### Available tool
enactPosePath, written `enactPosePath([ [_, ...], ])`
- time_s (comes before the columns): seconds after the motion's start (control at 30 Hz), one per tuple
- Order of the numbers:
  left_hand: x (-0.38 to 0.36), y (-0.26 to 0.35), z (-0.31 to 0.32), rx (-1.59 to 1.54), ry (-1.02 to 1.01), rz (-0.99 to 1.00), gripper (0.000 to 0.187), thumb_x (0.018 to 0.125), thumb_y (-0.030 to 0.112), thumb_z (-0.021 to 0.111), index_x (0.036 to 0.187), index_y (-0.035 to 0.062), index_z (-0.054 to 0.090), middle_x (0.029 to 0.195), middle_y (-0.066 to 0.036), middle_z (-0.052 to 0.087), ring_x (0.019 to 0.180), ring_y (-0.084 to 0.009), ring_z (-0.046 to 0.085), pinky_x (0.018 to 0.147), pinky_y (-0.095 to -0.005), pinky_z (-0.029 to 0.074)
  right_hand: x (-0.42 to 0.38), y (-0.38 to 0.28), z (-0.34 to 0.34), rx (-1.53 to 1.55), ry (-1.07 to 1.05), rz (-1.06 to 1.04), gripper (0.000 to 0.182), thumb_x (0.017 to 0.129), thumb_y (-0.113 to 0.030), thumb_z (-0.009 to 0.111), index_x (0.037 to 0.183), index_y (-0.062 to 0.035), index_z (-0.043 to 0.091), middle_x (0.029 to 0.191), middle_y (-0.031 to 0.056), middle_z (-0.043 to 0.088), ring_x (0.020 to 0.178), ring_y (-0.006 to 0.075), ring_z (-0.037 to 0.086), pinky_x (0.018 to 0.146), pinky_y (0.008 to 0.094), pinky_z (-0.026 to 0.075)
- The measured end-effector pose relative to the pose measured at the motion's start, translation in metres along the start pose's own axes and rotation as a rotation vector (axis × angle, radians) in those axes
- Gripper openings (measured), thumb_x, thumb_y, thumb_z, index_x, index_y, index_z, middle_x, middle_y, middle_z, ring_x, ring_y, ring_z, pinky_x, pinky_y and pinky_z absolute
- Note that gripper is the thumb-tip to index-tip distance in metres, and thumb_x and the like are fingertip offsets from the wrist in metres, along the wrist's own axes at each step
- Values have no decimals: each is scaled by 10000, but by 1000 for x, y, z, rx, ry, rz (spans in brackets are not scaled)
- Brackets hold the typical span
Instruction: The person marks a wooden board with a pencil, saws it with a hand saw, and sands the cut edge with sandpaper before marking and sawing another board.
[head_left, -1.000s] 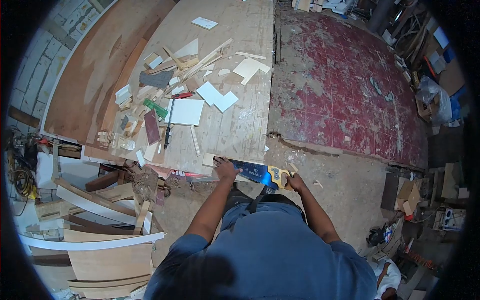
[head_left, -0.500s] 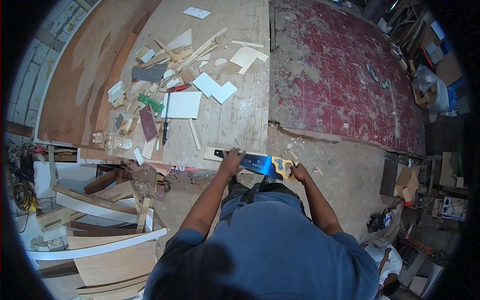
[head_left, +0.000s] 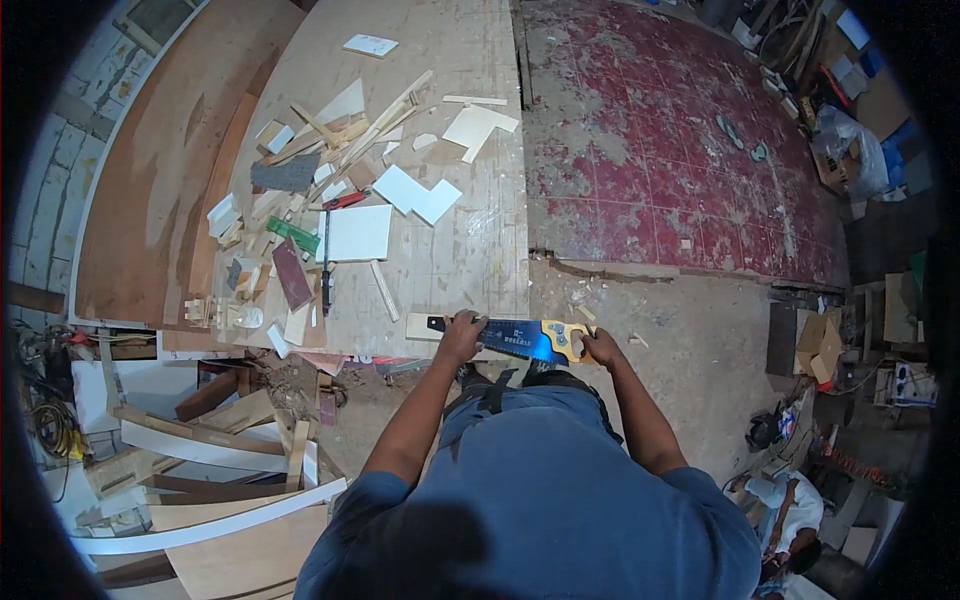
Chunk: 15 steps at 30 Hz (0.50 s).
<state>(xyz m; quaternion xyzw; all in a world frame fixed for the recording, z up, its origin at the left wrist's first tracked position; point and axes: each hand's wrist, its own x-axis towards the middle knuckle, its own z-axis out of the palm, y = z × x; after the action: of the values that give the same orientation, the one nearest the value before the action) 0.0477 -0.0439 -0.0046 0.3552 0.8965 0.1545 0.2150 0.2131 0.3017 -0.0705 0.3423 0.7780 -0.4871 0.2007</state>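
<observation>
A handsaw [head_left: 512, 337] with a dark blade and yellow handle lies across a light wooden strip [head_left: 420, 327] at the near edge of the workbench. Its toothed edge faces my body. My right hand [head_left: 601, 347] is closed around the handle, beyond the bench corner. Near the blade's tip, my left hand [head_left: 463, 335] lies over the blade with its fingers bent across it. Whether those fingers also press on the strip beneath cannot be seen. The strip's left end shows past the blade tip; most of the rest is covered.
Offcuts, a white square panel [head_left: 358, 234], a green block [head_left: 293, 236] and a red-handled tool [head_left: 345, 201] lie on the workbench [head_left: 450, 270]. Boards [head_left: 235, 520] are heaped at lower left. Slippers [head_left: 742, 140] rest on the red floor. Another person [head_left: 798, 515] is at lower right.
The saw has turned slightly to lie more level, covering more of the wooden strip. Both hands stay on it. The whole view has shifted, with the bench now lower and a little further left.
</observation>
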Motion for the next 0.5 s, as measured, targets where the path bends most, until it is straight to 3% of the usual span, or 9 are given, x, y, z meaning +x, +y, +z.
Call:
enactPosePath([
  [0.13,1,0,2,6,-1,-1,703,697,177,835,1350,138,578,1366,-146,515,1332,-341,438,1057,-720,321,-2,-11,-9,-19,-26,28,461,923,-393,627,1058,48,626,783,126,692,537,190,580,451,330,430],
  [0.2,0,0,1,23,15,-1,714,701,185,831,1363,140,568,1351,-145,522,1320,-337,450,1052,-719,326,-4,-18,-13,-104,-121,127,559,908,-403,653,1141,101,589,988,240,715,918,329,707,824,412,525],
  [0.5,-4,-6,3,18,59,54,675,721,121,803,1342,84,543,1356,-138,521,1312,-341,457,1065,-697,342,-5,-13,-9,-67,-63,81,528,880,-371,647,1118,99,613,992,242,716,913,333,709,838,418,527],
])
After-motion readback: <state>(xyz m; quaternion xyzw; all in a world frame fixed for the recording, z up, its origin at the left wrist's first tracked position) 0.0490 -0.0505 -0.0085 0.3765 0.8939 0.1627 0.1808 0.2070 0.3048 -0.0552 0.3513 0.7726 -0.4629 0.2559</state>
